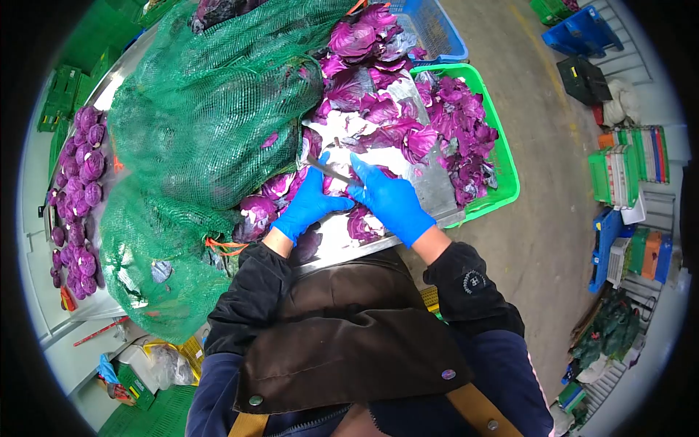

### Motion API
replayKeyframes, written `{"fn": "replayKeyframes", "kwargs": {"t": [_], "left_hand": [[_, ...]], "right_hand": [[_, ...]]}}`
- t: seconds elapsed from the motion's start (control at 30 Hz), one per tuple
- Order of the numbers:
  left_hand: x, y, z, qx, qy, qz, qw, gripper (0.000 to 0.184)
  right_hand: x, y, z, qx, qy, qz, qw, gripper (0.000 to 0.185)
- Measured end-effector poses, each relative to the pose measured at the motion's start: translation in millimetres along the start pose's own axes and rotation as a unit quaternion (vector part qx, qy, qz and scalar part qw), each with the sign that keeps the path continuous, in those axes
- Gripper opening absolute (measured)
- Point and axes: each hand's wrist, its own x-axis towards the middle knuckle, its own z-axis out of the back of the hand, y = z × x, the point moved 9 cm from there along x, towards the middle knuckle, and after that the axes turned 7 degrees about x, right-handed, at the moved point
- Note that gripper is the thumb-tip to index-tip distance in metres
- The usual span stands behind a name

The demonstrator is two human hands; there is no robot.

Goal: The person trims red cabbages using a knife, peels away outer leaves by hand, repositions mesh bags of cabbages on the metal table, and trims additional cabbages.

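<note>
Metal bench (439, 191), strewn with trimmings, stands beside a bare floor aisle (542, 182). Knife (329, 170) lies over the bench between the hands; its long axis slants from the right hand (393, 200) forward and leftward, across the left fingertips. Right hand appears clenched on the handle, which is covered. Left hand (309, 206) is curved, thumb apart from fingers, beside a purple-and-white cabbage piece (336, 186); whether it grips this cannot be told. That piece lies between the hands, below the blade. Obstructions: green mesh sack (211, 124) closes off the left, its edge just beside the blade's far end; loose leaves (419, 142) lie ahead. Outward: green crate (507, 167) at right, holding leaves; blue crate (457, 47) beyond; cabbage heads (91, 166) far left.
</note>
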Motion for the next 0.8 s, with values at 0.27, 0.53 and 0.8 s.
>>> {"fn": "replayKeyframes", "kwargs": {"t": [0.27, 0.53, 0.8], "left_hand": [[9.9, 10.5, -3.8, 0.031, 0.036, 0.056, 0.997, 0.116], [14.0, 8.6, -4.1, 0.060, 0.052, 0.055, 0.995, 0.114], [11.5, 3.0, -4.0, 0.022, -0.009, 0.035, 0.999, 0.111]], "right_hand": [[-3.7, -5.5, -6.5, -0.031, 0.055, -0.044, 0.997, 0.062], [0.2, -2.7, -6.3, -0.061, 0.039, -0.036, 0.997, 0.058], [10.9, -22.2, -6.6, 0.020, 0.050, -0.140, 0.989, 0.049]]}}
